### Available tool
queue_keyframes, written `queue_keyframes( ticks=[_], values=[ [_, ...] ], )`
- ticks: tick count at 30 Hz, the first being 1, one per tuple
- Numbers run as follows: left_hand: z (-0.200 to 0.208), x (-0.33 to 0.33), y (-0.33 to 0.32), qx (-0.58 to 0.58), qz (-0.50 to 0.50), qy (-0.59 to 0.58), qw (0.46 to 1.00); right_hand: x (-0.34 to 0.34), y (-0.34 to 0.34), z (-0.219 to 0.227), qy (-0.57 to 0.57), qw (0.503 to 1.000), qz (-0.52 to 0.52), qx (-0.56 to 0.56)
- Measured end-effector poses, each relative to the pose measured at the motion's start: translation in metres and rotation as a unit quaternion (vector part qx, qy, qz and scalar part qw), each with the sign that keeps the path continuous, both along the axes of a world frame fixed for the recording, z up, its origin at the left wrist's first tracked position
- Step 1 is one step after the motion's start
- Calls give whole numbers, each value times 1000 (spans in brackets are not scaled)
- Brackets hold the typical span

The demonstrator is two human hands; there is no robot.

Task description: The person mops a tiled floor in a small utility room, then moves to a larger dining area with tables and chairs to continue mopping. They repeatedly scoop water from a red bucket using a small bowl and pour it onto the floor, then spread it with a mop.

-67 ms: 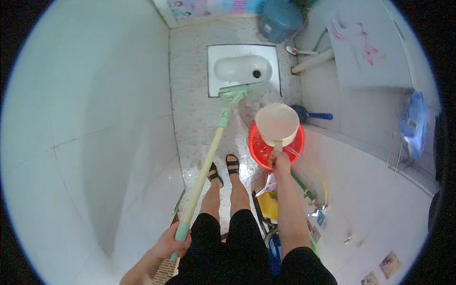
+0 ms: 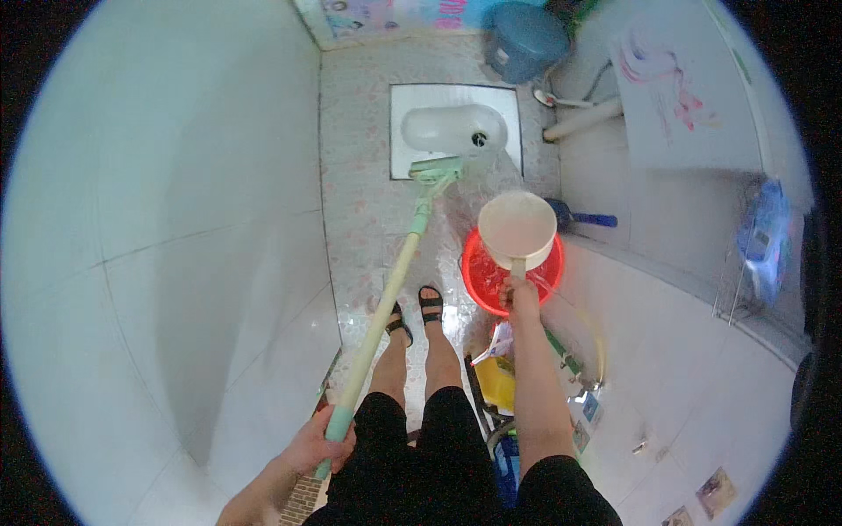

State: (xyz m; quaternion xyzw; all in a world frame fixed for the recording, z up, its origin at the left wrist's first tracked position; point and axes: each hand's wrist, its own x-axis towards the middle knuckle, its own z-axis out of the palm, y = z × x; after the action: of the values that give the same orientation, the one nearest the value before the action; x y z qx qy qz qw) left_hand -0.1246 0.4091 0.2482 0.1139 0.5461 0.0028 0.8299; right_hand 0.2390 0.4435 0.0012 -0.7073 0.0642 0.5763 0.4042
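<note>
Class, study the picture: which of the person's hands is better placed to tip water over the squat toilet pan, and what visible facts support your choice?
The right hand. It grips the handle of the cream dipper, held above the red bucket close to the squat pan. The left hand is wrapped round the long brush handle.

Black shorts (image 2: 438, 456), seemingly black sandals (image 2: 430, 304).

One white ceramic squat toilet pan (image 2: 453, 130) lies far in the floor. One long green-headed brush with a pale handle (image 2: 392, 276) reaches it. One cream plastic scoop (image 2: 517, 230) hangs over one red plastic bucket (image 2: 478, 285), right. One blue plastic bin (image 2: 524, 39) stands far right. One dark blue plastic ladle (image 2: 579, 216) lies beside the bucket. Two black sandals (image 2: 430, 304) stand near. Two hands show, the left hand (image 2: 317, 443) and the right hand (image 2: 524, 298).
</note>
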Motion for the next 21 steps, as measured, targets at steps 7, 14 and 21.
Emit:
queue_keyframes(
  ticks=[7,14,21],
  values=[
    [-20,21,-12,35,15,-16,999,20,42,0,-172,977,116,46],
    [-41,40,-2,66,25,-38,997,31,78,-26,-477,825,295,-70],
    [-35,46,12,51,71,-95,992,-5,118,38,-549,743,366,-110]
  ],
)
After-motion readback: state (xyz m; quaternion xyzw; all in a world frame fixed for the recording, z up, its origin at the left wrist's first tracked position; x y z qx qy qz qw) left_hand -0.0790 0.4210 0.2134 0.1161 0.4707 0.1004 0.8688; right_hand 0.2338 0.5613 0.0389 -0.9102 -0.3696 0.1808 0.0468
